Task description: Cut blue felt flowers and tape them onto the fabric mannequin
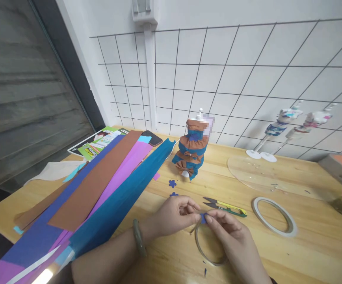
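Observation:
A small blue paper piece (203,218) is pinched between the thumb and fingers of my right hand (233,236). My left hand (177,217) is curled, its thumb tip at the left edge of that piece; the exact hold is partly hidden. Under the hands lies a narrow tape roll (199,246), its ring partly covered by my right hand. Thread snips (225,207) with yellow and green handles rest just beyond the fingers. Two blue paper flowers (172,184) lie past my left hand, one partly covered. Behind them stands a small dress form (192,148) wrapped in brown and teal ruffles with bows.
Long crepe paper strips (100,181) in brown, blue, purple and teal cover the left side. A phone (152,137) lies behind them. On the right are a wider tape roll (274,217), a clear round sheet (248,173) and two small decorated dress forms (280,122) against the gridded wall.

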`<state>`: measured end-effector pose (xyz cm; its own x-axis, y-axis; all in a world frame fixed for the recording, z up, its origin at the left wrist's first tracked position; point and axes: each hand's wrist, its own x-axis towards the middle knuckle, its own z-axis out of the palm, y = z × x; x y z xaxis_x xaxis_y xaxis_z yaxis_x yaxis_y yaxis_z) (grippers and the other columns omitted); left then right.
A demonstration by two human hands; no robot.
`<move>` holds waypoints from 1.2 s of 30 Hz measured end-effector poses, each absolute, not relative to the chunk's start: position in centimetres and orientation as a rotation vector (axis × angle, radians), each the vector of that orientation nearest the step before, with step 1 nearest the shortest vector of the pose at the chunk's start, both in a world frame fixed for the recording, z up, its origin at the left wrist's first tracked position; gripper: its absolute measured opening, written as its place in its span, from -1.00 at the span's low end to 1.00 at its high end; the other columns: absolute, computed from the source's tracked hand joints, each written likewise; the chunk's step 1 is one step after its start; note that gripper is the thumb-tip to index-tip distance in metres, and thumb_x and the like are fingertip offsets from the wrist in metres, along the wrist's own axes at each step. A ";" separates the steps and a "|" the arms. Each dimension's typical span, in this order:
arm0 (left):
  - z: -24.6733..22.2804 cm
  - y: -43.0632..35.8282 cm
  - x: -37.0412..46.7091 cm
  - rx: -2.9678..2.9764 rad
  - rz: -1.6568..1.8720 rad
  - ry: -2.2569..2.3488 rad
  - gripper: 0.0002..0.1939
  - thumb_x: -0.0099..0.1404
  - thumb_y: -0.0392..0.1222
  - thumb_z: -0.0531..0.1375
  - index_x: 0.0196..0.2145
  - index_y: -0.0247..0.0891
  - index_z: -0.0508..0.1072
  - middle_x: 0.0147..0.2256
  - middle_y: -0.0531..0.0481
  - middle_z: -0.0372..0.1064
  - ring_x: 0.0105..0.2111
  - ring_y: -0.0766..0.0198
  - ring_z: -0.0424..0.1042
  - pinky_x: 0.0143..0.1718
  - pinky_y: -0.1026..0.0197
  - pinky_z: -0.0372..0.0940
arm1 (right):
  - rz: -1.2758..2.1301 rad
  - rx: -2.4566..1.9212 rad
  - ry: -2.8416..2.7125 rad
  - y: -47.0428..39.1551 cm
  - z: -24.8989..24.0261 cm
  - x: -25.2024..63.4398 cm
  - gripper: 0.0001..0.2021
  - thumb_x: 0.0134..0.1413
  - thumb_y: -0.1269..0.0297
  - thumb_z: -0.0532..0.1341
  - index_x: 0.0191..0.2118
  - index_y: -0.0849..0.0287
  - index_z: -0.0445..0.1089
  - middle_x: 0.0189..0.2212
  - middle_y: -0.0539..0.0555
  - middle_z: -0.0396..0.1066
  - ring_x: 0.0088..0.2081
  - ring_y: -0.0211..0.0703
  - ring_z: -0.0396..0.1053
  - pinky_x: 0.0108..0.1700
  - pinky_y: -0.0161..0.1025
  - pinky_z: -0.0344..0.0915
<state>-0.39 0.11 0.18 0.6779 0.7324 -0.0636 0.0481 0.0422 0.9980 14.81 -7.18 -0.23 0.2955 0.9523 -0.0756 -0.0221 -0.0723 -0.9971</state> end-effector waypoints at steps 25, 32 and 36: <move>5.8 7.2 0.2 1.369 1.500 0.907 -0.57 0.13 -0.11 0.17 -0.05 -0.26 0.24 -0.32 -0.01 0.29 -0.30 0.36 0.31 -0.23 0.29 0.21 | 1.167 -1.227 -0.775 -6.8 -0.7 16.1 -0.79 -0.23 0.17 0.36 -0.42 0.16 0.45 -0.48 0.01 0.42 -0.43 -0.23 0.34 -0.29 -0.29 0.30; 7.7 10.6 2.5 1.531 1.636 0.930 -0.51 0.11 -0.10 0.20 -0.01 -0.22 0.23 -0.11 -0.14 0.28 -0.05 0.20 0.26 -0.04 0.13 0.14 | 1.179 -1.277 -0.735 -6.5 -1.1 15.7 -0.75 -0.31 0.13 0.38 -0.45 0.14 0.47 -0.51 -0.02 0.41 -0.45 -0.25 0.32 -0.37 -0.37 0.30; 8.7 12.0 3.4 1.534 1.633 0.841 -0.47 0.12 -0.06 0.19 0.03 -0.22 0.18 -0.07 -0.16 0.28 0.00 0.18 0.23 0.02 0.08 0.08 | 1.147 -1.304 -0.800 -6.3 -1.2 15.2 -0.75 -0.31 0.10 0.37 -0.48 0.14 0.47 -0.53 0.00 0.40 -0.45 -0.23 0.32 -0.40 -0.38 0.30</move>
<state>3.42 12.05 8.72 -0.0203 0.8547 0.5187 -0.0743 -0.5186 0.8518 15.16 -6.35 -1.25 0.2858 0.9461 -0.1521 -0.1845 -0.1014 -0.9776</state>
